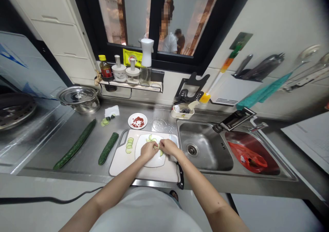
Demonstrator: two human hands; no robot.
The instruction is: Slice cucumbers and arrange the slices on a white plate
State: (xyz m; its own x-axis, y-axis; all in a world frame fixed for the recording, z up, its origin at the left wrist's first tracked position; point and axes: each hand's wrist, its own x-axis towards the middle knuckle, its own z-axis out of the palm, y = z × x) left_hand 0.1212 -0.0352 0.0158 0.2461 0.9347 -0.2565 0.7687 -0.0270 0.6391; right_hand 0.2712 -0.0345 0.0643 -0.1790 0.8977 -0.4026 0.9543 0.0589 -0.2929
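Both hands meet over a white square plate [139, 160] on a cutting board [120, 167]. My left hand [149, 150] and my right hand [168, 147] are closed at the fingertips around a small cucumber slice [156, 146]. More slices lie in a curve on the plate, partly hidden by the hands. On the board's left side is a short row of cucumber slices [129, 145]. A knife [181, 175] rests along the board's right edge, its black handle toward the front. Left of the board lie a shorter cucumber [108, 149] and a long cucumber [75, 144].
A small plate of red pieces [138, 121] sits behind the board. Cucumber scraps [105, 122] lie by a white paper [112, 110]. A lidded steel pot [86, 105] stands back left. The sink [205, 146] is at right, with a red bag [248, 158] in its second basin.
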